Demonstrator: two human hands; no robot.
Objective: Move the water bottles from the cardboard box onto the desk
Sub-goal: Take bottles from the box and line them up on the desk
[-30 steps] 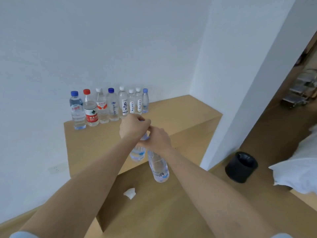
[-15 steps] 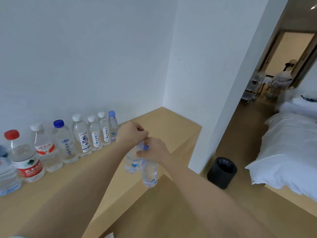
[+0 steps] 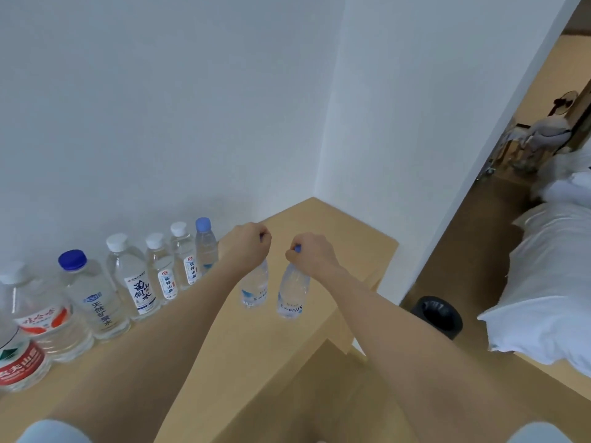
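Water bottles hang one from each hand. The left hand (image 3: 244,247) is clenched over the cap of the left bottle (image 3: 254,287), and the right hand (image 3: 311,255) pinches the blue cap of the right bottle (image 3: 292,292). Both bottles are clear, hang nearly upright below the fists and sit just beside each other without touching. Their bases are over the desk (image 3: 335,225), the right one near its front edge; whether either base rests on the wood cannot be told.

The desk is pale wood, fitted into a corner of plain white wall (image 3: 192,107) that rises beyond both fists. Left of the left hand, a row of bottles (image 3: 142,282) stands upright along the wall's foot. A pale-blue-capped bottle (image 3: 203,244) is closest to that hand, then white caps, a dark blue cap and a red label at the far end.

Beneath the right forearm, nearer the person, lies a tan panel of the cardboard box (image 3: 319,388). Right of the right hand, past the desk's end, the brown floor (image 3: 463,251) holds a round black bin (image 3: 438,316) and a bed with white bedding (image 3: 550,282). Farther off that way an opening shows blurred furniture.
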